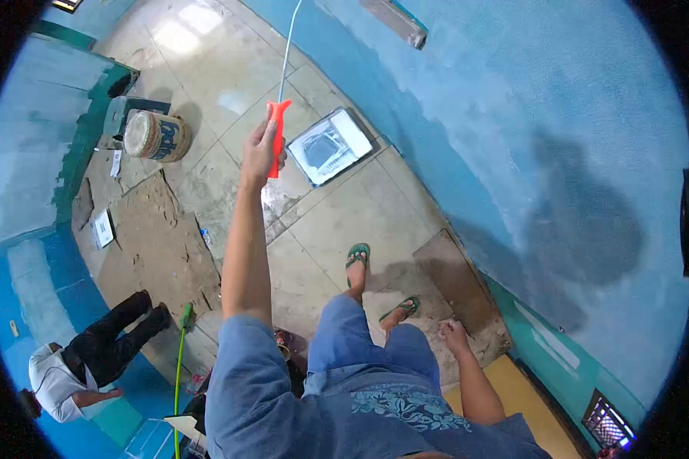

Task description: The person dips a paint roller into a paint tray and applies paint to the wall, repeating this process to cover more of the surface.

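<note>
My left hand [261, 150] is stretched out ahead, its fingers wrapped round the orange handle of a paint roller [276, 130]. A thin metal rod runs up from the handle and out of the top edge, so the roller's head is hidden. Just right of that hand, a paint tray [330, 146] with white paint in it lies on the tiled floor, apart from the handle. Down by my right leg hangs my right hand [455, 337], fingers curled in, with nothing visible in them.
A blue wall [497, 145] with patchy paint runs along the right. A paint bucket [157, 136] stands at the left on the floor. Brown sheeting [149, 245] covers part of the tiles. Beyond a green broom-like tool [181, 336], another person [76, 375] stands at lower left.
</note>
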